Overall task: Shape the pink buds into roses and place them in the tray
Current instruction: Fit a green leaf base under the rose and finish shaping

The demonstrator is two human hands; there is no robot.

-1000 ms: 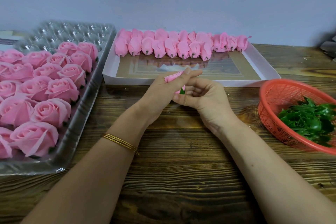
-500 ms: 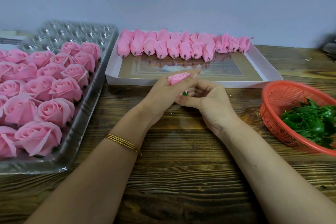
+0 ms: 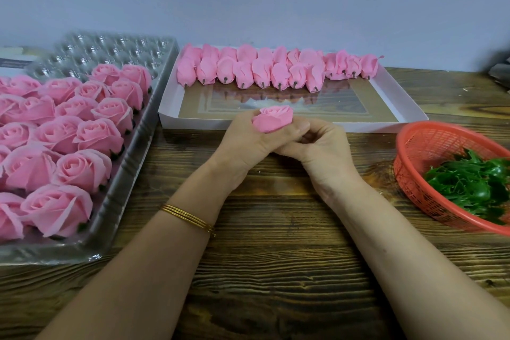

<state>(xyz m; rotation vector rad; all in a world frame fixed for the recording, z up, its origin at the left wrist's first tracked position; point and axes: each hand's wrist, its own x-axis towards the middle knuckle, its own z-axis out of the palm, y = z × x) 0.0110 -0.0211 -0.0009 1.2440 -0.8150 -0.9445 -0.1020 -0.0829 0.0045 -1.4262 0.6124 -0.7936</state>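
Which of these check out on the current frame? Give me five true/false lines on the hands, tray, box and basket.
1. The left hand grips a partly opened pink rose. True.
2. The clear plastic cell tray is full. False: its far cells are empty.
3. The closed pink buds lie in the red mesh basket. False: they line the far side of the flat white box; the basket holds green leaf pieces.
4. The right hand is curled against the left hand. True.
5. The gold bangles sit on the right wrist. False: left wrist.
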